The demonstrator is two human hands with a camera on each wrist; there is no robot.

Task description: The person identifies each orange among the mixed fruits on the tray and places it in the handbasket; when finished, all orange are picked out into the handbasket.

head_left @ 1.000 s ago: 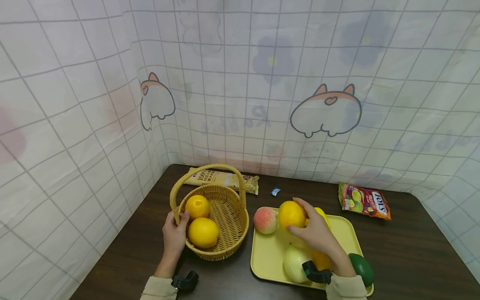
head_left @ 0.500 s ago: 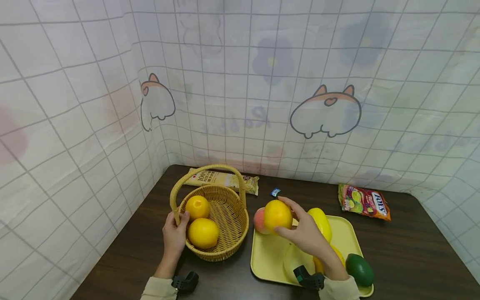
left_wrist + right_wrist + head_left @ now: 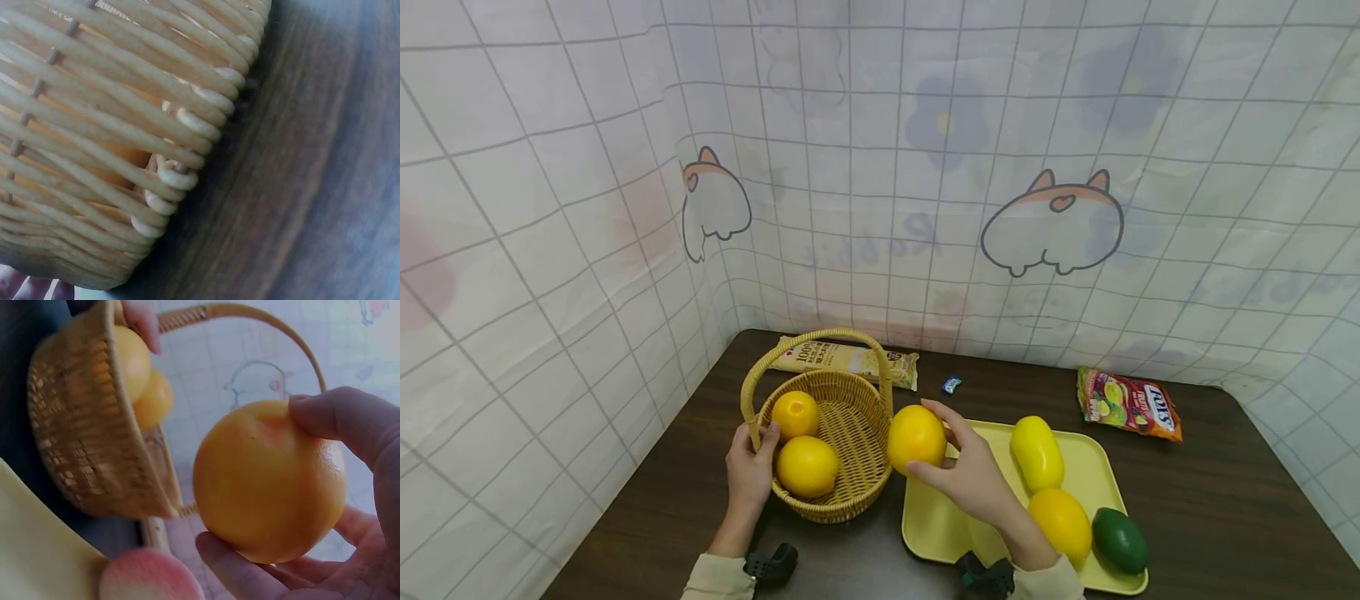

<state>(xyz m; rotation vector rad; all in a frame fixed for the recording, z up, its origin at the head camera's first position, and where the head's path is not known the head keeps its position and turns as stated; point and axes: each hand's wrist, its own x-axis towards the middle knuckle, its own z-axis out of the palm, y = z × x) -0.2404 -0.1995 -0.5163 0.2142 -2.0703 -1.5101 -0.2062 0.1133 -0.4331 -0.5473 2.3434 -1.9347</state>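
My left hand (image 3: 751, 467) grips the wicker basket (image 3: 861, 492) at its left rim, by the foot of the handle. Inside the basket lie an orange (image 3: 795, 415) and a yellow lemon-like fruit (image 3: 807, 467). The left wrist view is filled by the basket's woven side (image 3: 112, 125). My right hand (image 3: 973, 475) holds another orange (image 3: 269, 481) between thumb and fingers, just off the basket's right rim. Beneath that hand is the yellow tray (image 3: 925, 521). A pink peach (image 3: 150, 578) shows in the right wrist view but is hidden in the head view.
On the tray lie a long yellow fruit (image 3: 1037, 454), a round yellow-orange fruit (image 3: 1060, 525) and a dark green avocado (image 3: 1120, 542). Behind stand a cream-coloured food packet (image 3: 842, 360), a small blue wrapped candy (image 3: 951, 384) and a red candy bag (image 3: 1129, 404). A patterned cloth wall borders the table.
My right hand has carried the orange leftward from over the tray to beside the basket's right rim, now covering the peach in the head view. My left hand stays at the basket.
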